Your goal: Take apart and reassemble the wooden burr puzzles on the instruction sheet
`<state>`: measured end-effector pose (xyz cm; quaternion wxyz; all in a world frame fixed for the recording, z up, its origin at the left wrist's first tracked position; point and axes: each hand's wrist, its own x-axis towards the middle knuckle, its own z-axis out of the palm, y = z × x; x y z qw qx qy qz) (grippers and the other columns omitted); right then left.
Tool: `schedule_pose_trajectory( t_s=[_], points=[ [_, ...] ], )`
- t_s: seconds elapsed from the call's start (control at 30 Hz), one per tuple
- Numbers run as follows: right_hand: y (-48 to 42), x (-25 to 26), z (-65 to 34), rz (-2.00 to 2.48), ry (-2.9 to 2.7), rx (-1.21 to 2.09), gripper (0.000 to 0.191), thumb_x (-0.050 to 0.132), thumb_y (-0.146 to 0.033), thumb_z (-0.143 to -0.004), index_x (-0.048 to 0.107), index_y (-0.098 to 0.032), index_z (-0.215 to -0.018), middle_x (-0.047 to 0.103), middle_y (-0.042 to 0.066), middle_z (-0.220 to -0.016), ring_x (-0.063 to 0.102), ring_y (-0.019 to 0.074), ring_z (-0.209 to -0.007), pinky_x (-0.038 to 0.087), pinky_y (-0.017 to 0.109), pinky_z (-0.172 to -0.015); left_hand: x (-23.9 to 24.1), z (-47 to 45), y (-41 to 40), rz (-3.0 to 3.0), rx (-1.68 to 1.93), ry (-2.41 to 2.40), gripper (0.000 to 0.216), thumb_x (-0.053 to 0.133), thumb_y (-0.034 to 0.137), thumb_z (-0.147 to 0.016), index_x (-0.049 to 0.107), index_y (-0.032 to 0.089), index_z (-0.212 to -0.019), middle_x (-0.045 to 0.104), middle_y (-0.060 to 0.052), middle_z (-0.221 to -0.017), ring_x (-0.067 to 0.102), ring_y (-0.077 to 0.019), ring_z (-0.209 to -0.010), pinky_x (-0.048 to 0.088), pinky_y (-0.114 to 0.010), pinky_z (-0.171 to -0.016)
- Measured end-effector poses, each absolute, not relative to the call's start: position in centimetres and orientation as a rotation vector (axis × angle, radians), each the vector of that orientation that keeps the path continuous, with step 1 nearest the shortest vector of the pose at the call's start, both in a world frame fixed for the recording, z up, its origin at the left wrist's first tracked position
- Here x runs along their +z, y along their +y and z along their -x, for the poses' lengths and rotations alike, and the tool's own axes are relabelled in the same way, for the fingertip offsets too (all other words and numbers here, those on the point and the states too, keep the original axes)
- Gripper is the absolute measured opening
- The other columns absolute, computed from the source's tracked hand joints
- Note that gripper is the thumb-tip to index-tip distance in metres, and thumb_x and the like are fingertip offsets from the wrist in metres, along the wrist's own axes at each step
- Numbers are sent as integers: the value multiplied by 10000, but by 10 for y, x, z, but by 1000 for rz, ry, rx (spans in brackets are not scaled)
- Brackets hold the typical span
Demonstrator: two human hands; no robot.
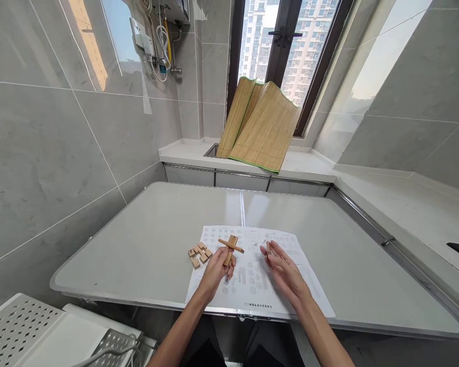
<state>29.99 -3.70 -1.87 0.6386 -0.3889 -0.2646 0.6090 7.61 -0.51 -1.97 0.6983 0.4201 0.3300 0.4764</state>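
Observation:
My left hand [218,267] is closed round several wooden burr puzzle pieces [232,243] that cross each other, held above the printed sheet. One stick juts out sideways and another points up and away from me. To the right, my right hand [285,270] hovers over the sheet with its fingers loosely curved. A small wooden puzzle piece [268,247] shows at its fingertips, partly hidden by them. Left of my left hand, several notched wooden blocks [195,263] lie in a loose cluster, by the sheet's left edge. Small drawings and text cover the paper sheet [302,293].
A pale folding table [137,244] with a centre seam stands in front of me. Behind it, a bamboo mat [265,130] leans by the window on a white counter [191,153]. A white perforated rack [26,326] with a cable stands at the lower left.

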Motion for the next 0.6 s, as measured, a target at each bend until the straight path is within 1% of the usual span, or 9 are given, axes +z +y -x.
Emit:
schedule_pose_trajectory(
  t_s=[0.07, 0.13, 0.2, 0.3, 0.37, 0.43, 0.5, 0.6],
  points=[
    [-33, -17, -297, 821, -570, 1429, 500, 904, -231, -705, 702, -254, -1162, 679, 38, -1340, 547, 283, -1392, 439, 410, -1211, -19, -76, -6, -934, 1054, 740, 422, 648, 566, -915, 568, 166, -1024, 595, 15, -750, 456, -72, -489, 367, -199, -457],
    [-28, -18, -297, 788, -567, 1462, 377, 869, -300, -779, 727, -235, -1122, 697, 55, -1320, 517, 273, -1419, 431, 407, -1222, -18, -75, -6, -930, 1046, 743, 416, 648, 558, -920, 567, 164, -1029, 602, 7, -771, 471, -76, -501, 376, -203, -461],
    [-24, -20, -299, 786, -564, 1478, 303, 813, -397, -852, 738, -229, -1094, 707, 63, -1308, 523, 266, -1414, 447, 414, -1213, -18, -75, -7, -924, 1044, 743, 415, 653, 553, -919, 562, 166, -1035, 610, -2, -798, 486, -81, -512, 382, -208, -463],
    [-23, -27, -301, 849, -559, 1452, 283, 781, -467, -880, 750, -230, -1032, 744, 62, -1212, 619, 269, -1313, 509, 426, -1163, -17, -75, -6, -915, 1045, 741, 422, 658, 556, -917, 556, 166, -1041, 614, -7, -820, 496, -84, -522, 389, -212, -466],
    [-23, -33, -302, 892, -559, 1433, 265, 783, -471, -877, 758, -225, -971, 765, 66, -1119, 684, 265, -1206, 549, 415, -1117, -17, -75, -6, -909, 1044, 737, 431, 662, 560, -915, 557, 164, -1048, 617, -7, -818, 500, -84, -526, 393, -213, -472],
    [-23, -36, -302, 912, -568, 1426, 239, 795, -447, -866, 764, -223, -944, 770, 64, -1083, 713, 258, -1125, 582, 401, -1066, -18, -76, -6, -904, 1046, 733, 437, 670, 565, -909, 558, 166, -1049, 620, -6, -813, 504, -85, -530, 396, -214, -477],
    [-23, -35, -302, 920, -585, 1423, 213, 837, -378, -822, 771, -223, -953, 767, 59, -1118, 718, 253, -1089, 601, 386, -1020, -19, -76, -6, -897, 1049, 727, 438, 677, 568, -904, 561, 168, -1040, 622, -6, -809, 505, -86, -533, 395, -214, -481],
    [-23, -24, -301, 911, -672, 1429, 301, 872, -308, -765, 774, -222, -1036, 721, 64, -1288, 691, 263, -1148, 595, 362, -975, -20, -76, -6, -886, 1052, 718, 443, 686, 572, -893, 564, 170, -1033, 627, -9, -808, 505, -87, -532, 389, -214, -481]
  ],
)
